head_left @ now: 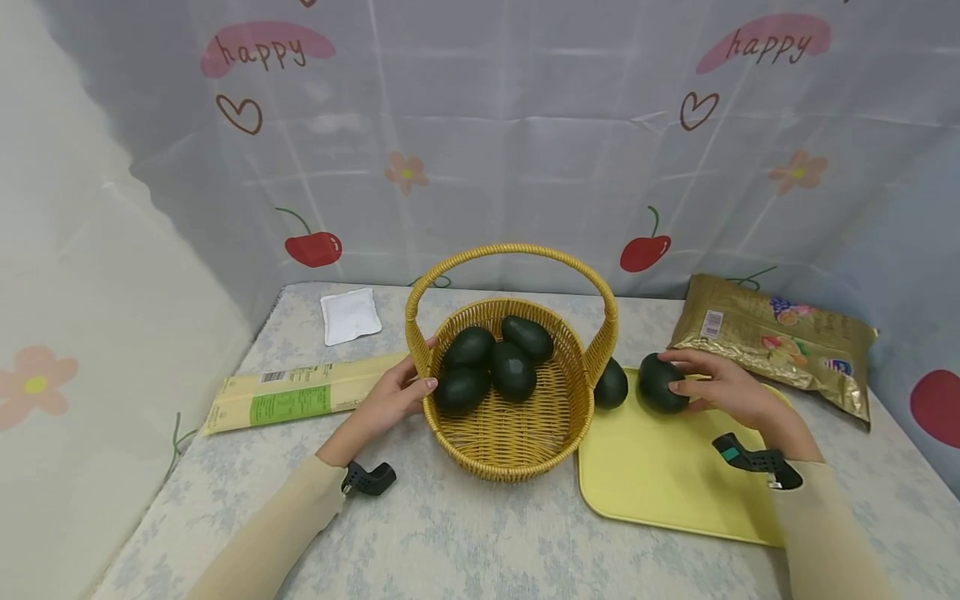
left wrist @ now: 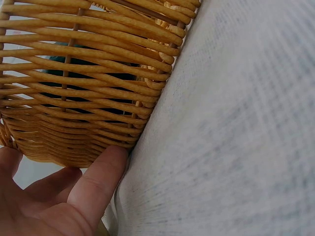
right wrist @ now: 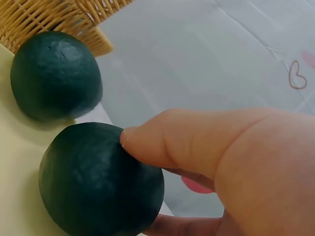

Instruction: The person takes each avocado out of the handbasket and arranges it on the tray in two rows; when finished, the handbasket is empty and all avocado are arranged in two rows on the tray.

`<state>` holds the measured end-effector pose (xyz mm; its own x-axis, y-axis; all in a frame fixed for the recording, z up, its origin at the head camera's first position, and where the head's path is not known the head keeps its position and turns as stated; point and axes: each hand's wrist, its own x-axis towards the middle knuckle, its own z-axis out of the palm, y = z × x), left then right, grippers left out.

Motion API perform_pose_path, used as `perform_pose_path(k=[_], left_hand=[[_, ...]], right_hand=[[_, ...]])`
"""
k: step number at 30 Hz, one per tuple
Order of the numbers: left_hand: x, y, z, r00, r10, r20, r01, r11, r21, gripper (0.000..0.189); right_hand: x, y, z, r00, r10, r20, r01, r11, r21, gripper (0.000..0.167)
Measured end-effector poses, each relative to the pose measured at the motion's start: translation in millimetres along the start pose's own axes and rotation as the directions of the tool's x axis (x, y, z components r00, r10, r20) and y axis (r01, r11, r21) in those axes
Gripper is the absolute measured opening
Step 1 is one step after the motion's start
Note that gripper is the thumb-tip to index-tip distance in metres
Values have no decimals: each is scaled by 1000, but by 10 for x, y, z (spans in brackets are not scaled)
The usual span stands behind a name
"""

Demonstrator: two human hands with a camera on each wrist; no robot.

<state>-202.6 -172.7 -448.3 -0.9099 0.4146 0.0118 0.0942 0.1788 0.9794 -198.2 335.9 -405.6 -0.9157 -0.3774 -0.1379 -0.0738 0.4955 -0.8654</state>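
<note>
A yellow wicker basket [head_left: 517, 450] with a tall arched handle holds several dark green avocados [head_left: 513, 372]. My left hand [head_left: 397, 392] rests against the basket's left outer side. In the left wrist view, the thumb and fingers of that hand [left wrist: 59, 201] touch the woven wall [left wrist: 88, 98] from outside, fairly straight. On the yellow tray [head_left: 675, 483], my right hand [head_left: 723, 387] grips an avocado [head_left: 660, 385] between thumb and fingers. Another avocado [head_left: 612, 385] lies to its left, beside the basket and partly hidden by it. The right wrist view shows the gripped avocado [right wrist: 98, 182] close up.
A long yellow-green packet [head_left: 300, 392] lies left of the basket, its right end behind my left hand. Farther back is a small white packet [head_left: 351, 317]. A gold bag [head_left: 780, 342] lies behind the tray at the right. A printed curtain [head_left: 517, 167] borders the table's back.
</note>
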Motion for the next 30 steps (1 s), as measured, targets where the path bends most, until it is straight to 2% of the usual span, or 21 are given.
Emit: perform_pose_path(k=[6,18,24,30], left_hand=[[8,2,-9,1000,-4,3,4,1000,9,66],[15,-12,-16,1000,-1,5,1,1000,11,66],[13,-17,-11,1000,4,12,-4,1000,0,67],[7,-13,-10,1000,-5,9,5,1000,-4,67]], right_hand=[[-28,27,-57,1000,21,23,-21,1000,-12,55],[-38,2,-87,999,16,34,-16,1000,-10,56],[-86,24,-141,1000,-2,22,2,1000,-17,56],[-145,-12,-193,1000,-16,-23,14,998,-55,52]])
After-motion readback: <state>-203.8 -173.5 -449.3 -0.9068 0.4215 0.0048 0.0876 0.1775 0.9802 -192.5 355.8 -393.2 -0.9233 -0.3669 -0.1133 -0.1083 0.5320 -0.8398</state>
